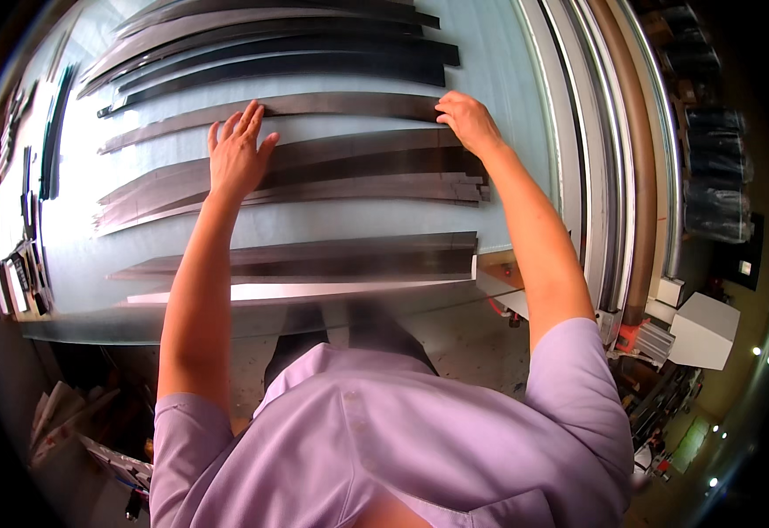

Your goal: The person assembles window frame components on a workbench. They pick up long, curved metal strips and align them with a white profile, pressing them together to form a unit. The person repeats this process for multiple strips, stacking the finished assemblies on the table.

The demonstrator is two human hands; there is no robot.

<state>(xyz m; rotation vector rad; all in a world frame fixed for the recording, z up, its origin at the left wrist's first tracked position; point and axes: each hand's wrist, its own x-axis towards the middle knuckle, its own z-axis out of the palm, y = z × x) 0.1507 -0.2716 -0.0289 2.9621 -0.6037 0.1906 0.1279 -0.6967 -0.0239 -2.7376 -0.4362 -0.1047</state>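
A long, narrow dark strip lies across the pale tabletop. My left hand rests near the strip's middle, fingers stretched out and touching it. At the strip's right end, my right hand pinches the tip between thumb and fingers. Closer to me, a group of overlapping brown-black strips passes under my left wrist. Beyond the pinched strip lie several darker strips, roughly parallel to it. The material of the strips is hard to tell.
A dark strip with a white one lies along the table's near edge. Metal rails run down the right side, ending by a white box. Small dark pieces crowd the left edge. Plastic-wrapped dark bundles stand at far right.
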